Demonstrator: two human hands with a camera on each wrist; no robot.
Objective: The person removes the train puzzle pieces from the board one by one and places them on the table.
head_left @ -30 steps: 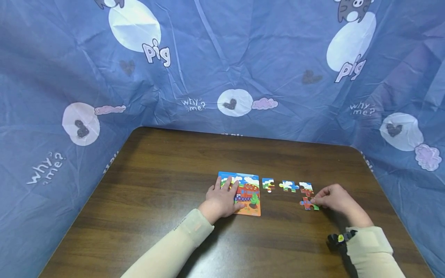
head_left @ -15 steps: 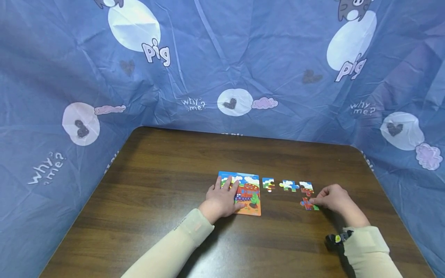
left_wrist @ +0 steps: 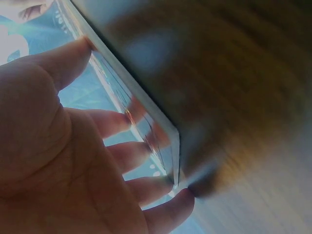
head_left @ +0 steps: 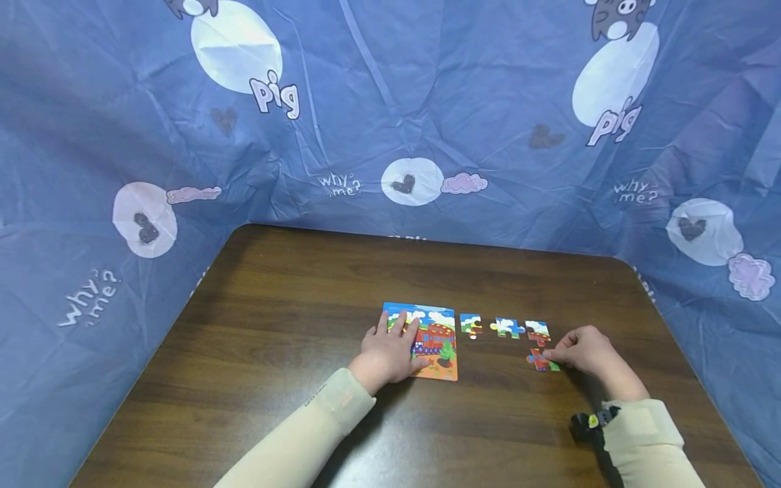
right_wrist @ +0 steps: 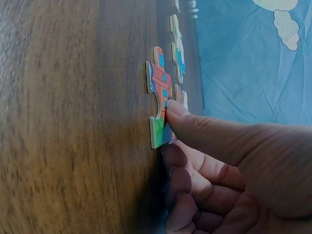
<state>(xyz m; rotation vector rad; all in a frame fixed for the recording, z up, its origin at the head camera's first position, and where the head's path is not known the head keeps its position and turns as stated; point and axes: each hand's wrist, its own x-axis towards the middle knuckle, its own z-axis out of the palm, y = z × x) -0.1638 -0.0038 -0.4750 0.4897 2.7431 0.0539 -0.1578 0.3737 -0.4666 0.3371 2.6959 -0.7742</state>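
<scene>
My left hand point(head_left: 389, 354) lies with fingers spread on a picture board point(head_left: 441, 371) printed with a red train, clouds and a green plant. In the left wrist view its fingertips point(left_wrist: 144, 150) touch the board's glossy face near an edge. On the right, my right hand point(head_left: 588, 352) pinches a red and green jigsaw piece point(head_left: 538, 361) at its right end. Seen from the right wrist, the thumb lies on top of this jigsaw piece point(right_wrist: 160, 80) and the other fingers curl by its edge. Part of the piece is hidden under the thumb.
Between board and right hand lie a jigsaw piece point(head_left: 470, 322), a blue and white piece point(head_left: 506, 327) and a white and red piece point(head_left: 537, 328). The wooden table point(head_left: 274, 305) meets a blue printed cloth point(head_left: 342, 122) at back and sides.
The right hand and wrist have shifted slightly left, the thumb reaching a little further over the red and green jigsaw piece. The left hand stays in place on the board.
</scene>
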